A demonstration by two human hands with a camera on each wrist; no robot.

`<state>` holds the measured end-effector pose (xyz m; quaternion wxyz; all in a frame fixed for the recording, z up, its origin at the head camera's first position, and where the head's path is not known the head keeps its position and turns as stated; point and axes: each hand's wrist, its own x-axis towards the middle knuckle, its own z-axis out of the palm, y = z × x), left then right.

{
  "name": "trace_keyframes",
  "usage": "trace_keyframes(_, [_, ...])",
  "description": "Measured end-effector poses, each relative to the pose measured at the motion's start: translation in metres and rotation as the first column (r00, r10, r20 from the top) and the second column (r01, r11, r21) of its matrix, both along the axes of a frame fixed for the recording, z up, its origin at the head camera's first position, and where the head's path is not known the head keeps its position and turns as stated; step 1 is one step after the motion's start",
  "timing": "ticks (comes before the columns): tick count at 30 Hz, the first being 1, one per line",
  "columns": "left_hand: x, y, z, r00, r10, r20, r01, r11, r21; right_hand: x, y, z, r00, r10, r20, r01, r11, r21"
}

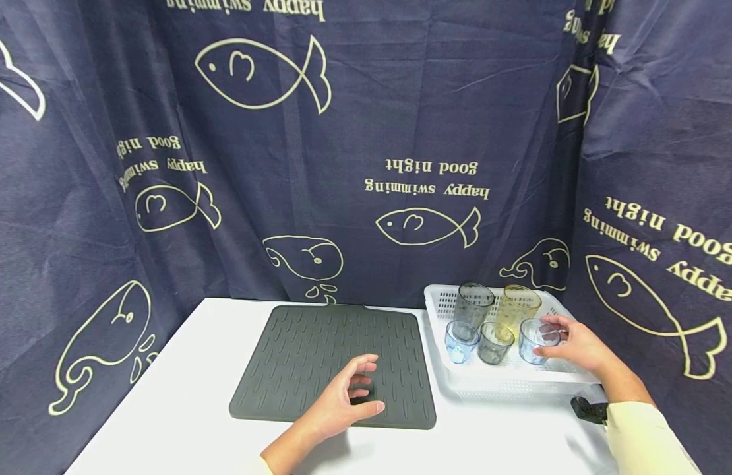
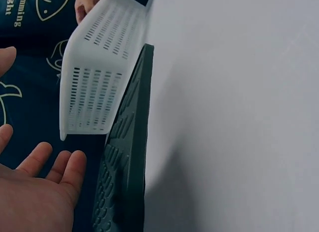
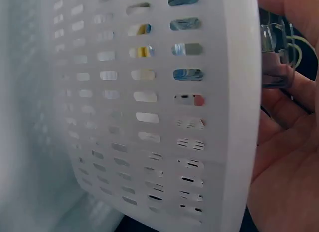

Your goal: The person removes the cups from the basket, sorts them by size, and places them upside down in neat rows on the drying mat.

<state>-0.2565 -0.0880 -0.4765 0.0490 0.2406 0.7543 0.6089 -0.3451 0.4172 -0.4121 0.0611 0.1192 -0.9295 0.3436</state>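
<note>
My right hand reaches over the right end of a white perforated basket. Its thumb and fingers grip a short pale-blue glass on either side. In the right wrist view the basket wall hides much of that grasp, with part of the glass showing beyond the rim. Over the dark grey ridged mat, my left hand hovers with loosely bent fingers and nothing in them. The left wrist view has this hand palm up beside the mat's edge.
Beside the gripped glass stand a short grey glass and a short blue glass. Behind them are a tall grey glass and a tall yellow glass. A navy fish-print curtain surrounds the white table.
</note>
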Motion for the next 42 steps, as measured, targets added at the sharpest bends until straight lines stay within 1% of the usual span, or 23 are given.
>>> trace_keyframes(2, [0.0, 0.0, 0.002, 1.0, -0.01, -0.004, 0.01, 1.0, 0.005, 0.003, -0.002, -0.001, 0.999, 0.013, -0.034, -0.014, 0.999, -0.049])
trace_keyframes(5, [-0.001, 0.002, 0.004, 1.0, -0.018, -0.016, 0.019, 1.0, 0.006, 0.008, -0.004, -0.002, 0.995, 0.016, -0.103, -0.026, 0.995, -0.096])
trace_keyframes(9, [-0.004, 0.005, 0.006, 0.999, -0.032, -0.024, 0.032, 0.999, 0.008, 0.017, -0.012, -0.003, 0.985, -0.007, -0.175, -0.02, 0.989, -0.149])
trace_keyframes(14, [-0.005, 0.011, 0.01, 0.999, -0.041, -0.036, 0.042, 0.999, 0.021, 0.03, -0.029, -0.002, 0.975, -0.023, -0.221, -0.031, 0.97, -0.242])
trace_keyframes(16, [-0.006, 0.014, 0.011, 0.998, -0.044, -0.043, 0.045, 0.999, 0.029, 0.034, -0.037, -0.001, 0.97, -0.02, -0.243, -0.049, 0.96, -0.275])
trace_keyframes(19, [-0.006, 0.019, 0.014, 0.998, -0.053, -0.046, 0.055, 0.997, 0.046, 0.041, -0.051, 0.001, 0.962, 0.007, -0.274, -0.097, 0.945, -0.314])
trace_keyframes(23, [-0.007, 0.025, 0.016, 0.997, -0.063, -0.041, 0.065, 0.996, 0.061, 0.048, -0.07, 0.003, 0.956, 0.056, -0.288, -0.161, 0.921, -0.355])
trace_keyframes(26, [-0.007, 0.028, 0.016, 0.997, -0.064, -0.046, 0.067, 0.996, 0.062, 0.051, -0.082, 0.003, 0.953, 0.079, -0.292, -0.188, 0.91, -0.369])
trace_keyframes(31, [-0.007, 0.032, 0.015, 0.997, -0.064, -0.052, 0.068, 0.995, 0.076, 0.055, -0.102, 0.002, 0.949, 0.128, -0.29, -0.245, 0.876, -0.415])
trace_keyframes(34, [-0.007, 0.035, 0.014, 0.996, -0.07, -0.049, 0.074, 0.994, 0.085, 0.057, -0.113, 0.0, 0.946, 0.146, -0.288, -0.263, 0.867, -0.424])
trace_keyframes(36, [-0.007, 0.037, 0.014, 0.996, -0.074, -0.046, 0.077, 0.993, 0.09, 0.059, -0.12, -0.001, 0.945, 0.155, -0.288, -0.269, 0.869, -0.415])
trace_keyframes(37, [-0.007, 0.038, 0.014, 0.996, -0.074, -0.043, 0.078, 0.993, 0.092, 0.06, -0.124, -0.002, 0.944, 0.161, -0.286, -0.275, 0.866, -0.418])
trace_keyframes(42, [-0.006, 0.041, 0.014, 0.997, -0.068, -0.04, 0.071, 0.993, 0.09, 0.064, -0.141, -0.006, 0.932, 0.228, -0.281, -0.338, 0.825, -0.452])
